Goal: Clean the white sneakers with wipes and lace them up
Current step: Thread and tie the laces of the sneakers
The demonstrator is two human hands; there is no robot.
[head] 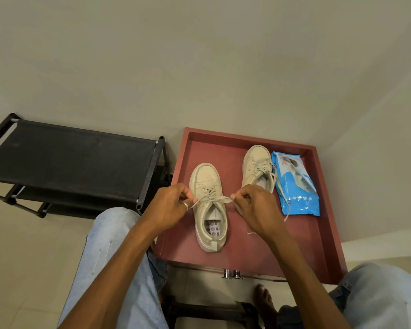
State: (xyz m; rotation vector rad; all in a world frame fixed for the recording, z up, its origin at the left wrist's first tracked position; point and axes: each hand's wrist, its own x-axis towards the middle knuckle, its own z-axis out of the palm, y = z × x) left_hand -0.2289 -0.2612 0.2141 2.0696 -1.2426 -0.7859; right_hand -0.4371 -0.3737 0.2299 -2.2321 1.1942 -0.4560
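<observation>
Cream lace ends [212, 199] are pinched in my left hand [170, 207] and right hand [254, 210], tightening the near white leather sneaker [210, 210] on the red counter [316, 233]; the far sneaker [256, 167] looks loosely laced, bow unfinished.

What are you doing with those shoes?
A person is lacing up a white sneaker that sits in a red drawer. The left hand and the right hand each pinch one end of its lace and pull it out to the sides. The other sneaker already has laces in, hanging loose, and lies beside a blue wipes pack.
</observation>
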